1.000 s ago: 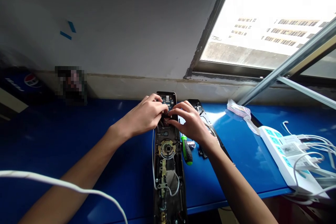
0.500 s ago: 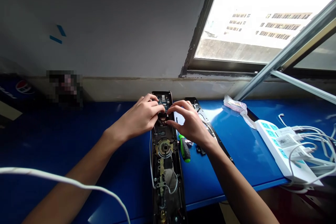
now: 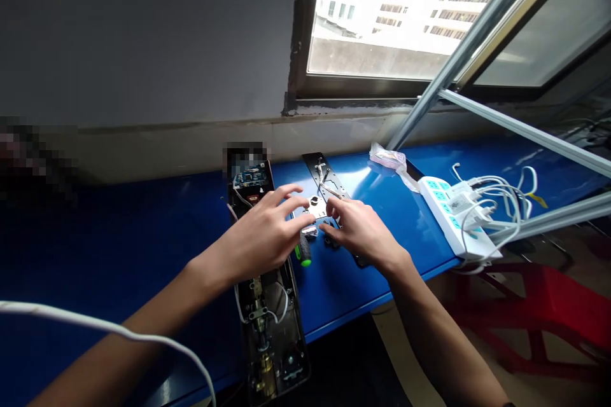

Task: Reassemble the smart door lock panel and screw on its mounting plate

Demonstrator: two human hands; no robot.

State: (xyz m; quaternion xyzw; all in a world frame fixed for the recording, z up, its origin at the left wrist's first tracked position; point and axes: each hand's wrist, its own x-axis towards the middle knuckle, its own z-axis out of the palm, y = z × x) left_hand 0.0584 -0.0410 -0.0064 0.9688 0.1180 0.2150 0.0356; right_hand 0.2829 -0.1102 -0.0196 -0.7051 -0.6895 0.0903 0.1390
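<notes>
A long black lock housing [image 3: 298, 356] lies with its inside exposed, showing a circuit board [image 3: 251, 177], brass parts and thin white wires. My left hand [image 3: 270, 232] hovers over its right side, fingers spread and holding nothing, and hides its middle. My right hand [image 3: 363, 232] is over the black back plate [image 3: 312, 162] to the right; its thumb and bent fingers are apart, with nothing visible between them. Small black parts [image 3: 329, 240] lie just below its thumb. Close under my left fingers is a green and black screwdriver handle [image 3: 304, 251].
A white power strip [image 3: 451, 216] with several plugs and cables stands on the blue table [image 3: 382, 197] at right. A clear plastic packet [image 3: 387, 158] lies near the wall. A metal bar [image 3: 429, 105] slants past the window. A white cable [image 3: 119, 331] crosses the lower left.
Both hands have left the circuit board end of the housing. They are now lower and farther right relative to it, toward the screwdriver and small parts. The view has turned right.
</notes>
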